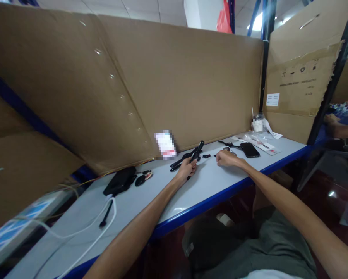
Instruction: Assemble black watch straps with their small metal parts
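My left hand (187, 168) is wrapped round a long, slim black device (196, 154), tilted up and away from me; its exact kind is unclear. Right behind it lie black straps or bars (178, 162) on the table. My right hand (225, 158) is closed with its knuckles toward the table, and whatever its fingers may hold is hidden. Between the hands is a small black piece (206, 156). Just beyond the right hand a black watch-like strap (230, 144) and a small metallic item, partly covered, lie near a black phone (249, 150).
The grey table (191, 190) has a blue front edge and a cardboard wall (185, 85) behind. At left are a black pouch (121, 180), small round items (140, 180) and white cables (112, 209). A blurred screen (165, 144) leans at the back; a cup (258, 123) stands right.
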Demonstrator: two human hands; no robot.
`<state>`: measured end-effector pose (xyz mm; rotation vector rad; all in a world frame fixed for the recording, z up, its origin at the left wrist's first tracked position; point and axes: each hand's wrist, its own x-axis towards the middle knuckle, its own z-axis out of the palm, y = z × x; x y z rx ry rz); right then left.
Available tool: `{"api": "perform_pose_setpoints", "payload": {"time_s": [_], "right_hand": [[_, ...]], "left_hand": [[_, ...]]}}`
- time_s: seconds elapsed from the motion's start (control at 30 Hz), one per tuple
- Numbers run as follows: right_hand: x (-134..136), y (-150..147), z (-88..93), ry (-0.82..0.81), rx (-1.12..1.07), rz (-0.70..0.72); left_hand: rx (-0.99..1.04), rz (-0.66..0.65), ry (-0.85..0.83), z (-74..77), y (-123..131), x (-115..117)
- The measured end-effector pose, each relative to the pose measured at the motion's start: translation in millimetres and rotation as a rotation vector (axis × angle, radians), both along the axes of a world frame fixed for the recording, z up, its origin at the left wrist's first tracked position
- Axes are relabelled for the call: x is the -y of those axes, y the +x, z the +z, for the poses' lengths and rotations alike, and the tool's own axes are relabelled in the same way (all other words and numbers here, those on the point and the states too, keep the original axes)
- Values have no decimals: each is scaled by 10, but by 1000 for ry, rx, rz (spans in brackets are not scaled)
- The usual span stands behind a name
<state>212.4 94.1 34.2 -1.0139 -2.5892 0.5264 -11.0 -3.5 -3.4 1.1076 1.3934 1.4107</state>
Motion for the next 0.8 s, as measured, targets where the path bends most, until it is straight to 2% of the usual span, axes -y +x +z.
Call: {"api": "perform_pose_setpoints", "payload": {"time_s": [0.07, 0.17, 0.27, 0.33, 0.47, 0.57, 0.67, 0.8], "right_hand": [[-17, -110, -18, -13, -91, -40], [-7, -344, -19, -136, -320, -86], [40, -607, -3, -305, -561, -66], [69, -759, -6, -346, -646, -39], [80, -937, -86, -191, -688, -51], [61, -966, -177, -143, -671, -96], [57, -958, -235, -103, -605, -118], [120, -937, -224, 37, -477, -122]], "left_hand": [[3, 6, -13, 0, 4, -7], [0, 28, -33, 2, 11, -18], [-10, 42, -32, 5, 20, -20], [-15, 42, -28, 6, 25, -18], [-24, 37, -25, 4, 29, -22], [-15, 42, -28, 4, 32, -33], [-8, 52, -57, 9, 34, -41], [-20, 28, -65, 12, 40, -35]]}}
